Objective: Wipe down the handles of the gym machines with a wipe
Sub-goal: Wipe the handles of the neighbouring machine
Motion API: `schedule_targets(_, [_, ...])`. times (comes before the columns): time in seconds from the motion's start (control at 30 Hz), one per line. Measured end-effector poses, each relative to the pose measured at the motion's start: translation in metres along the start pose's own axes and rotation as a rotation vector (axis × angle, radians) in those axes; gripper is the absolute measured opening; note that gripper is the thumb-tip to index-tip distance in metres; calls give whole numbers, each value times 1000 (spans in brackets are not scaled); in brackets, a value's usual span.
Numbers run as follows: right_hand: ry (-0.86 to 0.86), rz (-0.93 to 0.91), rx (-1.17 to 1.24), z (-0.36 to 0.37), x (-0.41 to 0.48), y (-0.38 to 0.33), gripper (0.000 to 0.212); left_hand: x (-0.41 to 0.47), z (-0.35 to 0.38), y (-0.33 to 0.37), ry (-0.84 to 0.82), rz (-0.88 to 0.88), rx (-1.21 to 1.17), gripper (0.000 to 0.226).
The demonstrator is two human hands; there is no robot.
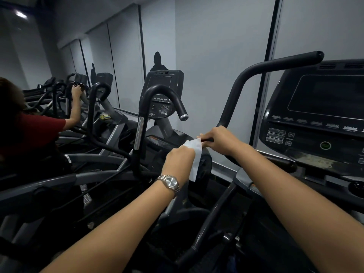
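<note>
Holding: both hands meet on a white wipe [194, 154], just left of the long black handle [254, 75] that curves up in front of the right-hand console [315, 119].
Left hand [180, 160]: closed, pinching the wipe's upper left edge; a silver watch [170, 183] sits on its wrist.
Right hand [220, 140]: closed, its fingers pinching the wipe's upper right corner together with a small dark, reddish item I cannot identify.
Wipe: stretched between the two hands, its lower part hanging down beside the left hand; it does not touch the long handle.
Long handle: its lower end passes just behind the right hand; whether the hand touches it, I cannot tell.
Left of the handle: a second machine with a hooked black grip [167, 95] and a small keypad console [163, 95].
Further left of the handle: another person in a red sleeve [39, 129], one hand on a far machine's grip.
Behind the handle: grey wall panels [212, 56] with dark vertical strips.
</note>
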State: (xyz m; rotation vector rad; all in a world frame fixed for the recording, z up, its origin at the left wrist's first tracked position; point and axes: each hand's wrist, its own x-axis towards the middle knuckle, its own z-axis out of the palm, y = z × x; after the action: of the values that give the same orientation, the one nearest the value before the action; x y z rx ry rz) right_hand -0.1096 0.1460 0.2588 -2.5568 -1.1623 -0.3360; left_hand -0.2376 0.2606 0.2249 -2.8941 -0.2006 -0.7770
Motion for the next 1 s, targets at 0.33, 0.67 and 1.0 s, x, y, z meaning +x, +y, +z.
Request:
schedule_targets(0.33, [44,-40,-38,15,-15,-33,17,7,0,-4,27,-84,-157,23])
schedule_targets(0.67, [22,49,131,16,-7,-28,28,-49,37,-27,-20,-41,-5,44])
schedule_targets(1.0, [-5,47,-57,11,-10,-50,24,-20,-7,-15,34,-37,-199,13])
